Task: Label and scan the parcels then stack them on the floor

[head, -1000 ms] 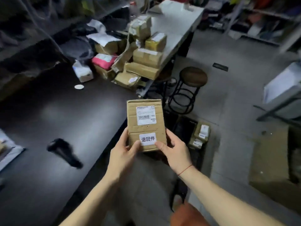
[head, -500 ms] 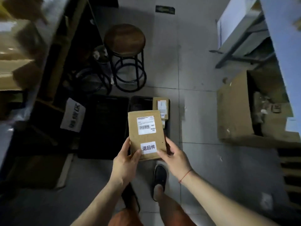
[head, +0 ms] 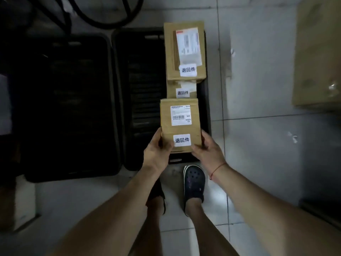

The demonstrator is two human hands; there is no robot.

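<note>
Both hands grip a flat cardboard parcel (head: 180, 124)
Left hand (head: 156, 154) and right hand (head: 208, 152) fingers curl underneath, tips hidden; matte labelled boxes (head: 184, 52) beyond fingers

**Cardboard, paper, plastic and tile**

Matt brown cardboard on the nearest parcel (head: 180, 126), lightly creased along the edges. Smooth white paper for its shipping label (head: 181, 115) and the sticker (head: 182, 140) below it. Same dull cardboard on the top parcel (head: 184, 50) and the lower parcel (head: 181, 89), each with white paper stickers. Black plastic, matt and slatted, in the left crate (head: 70, 108) and the right crate (head: 142, 98). Glossy grey tile across the floor (head: 258, 89), mirrors light beside the clog (head: 193, 183). Dark moulded foam or rubber there, punched with holes. Thin red thread (head: 216, 169) at the right wrist. Plain matt cardboard again on the big box (head: 317, 52).
</note>
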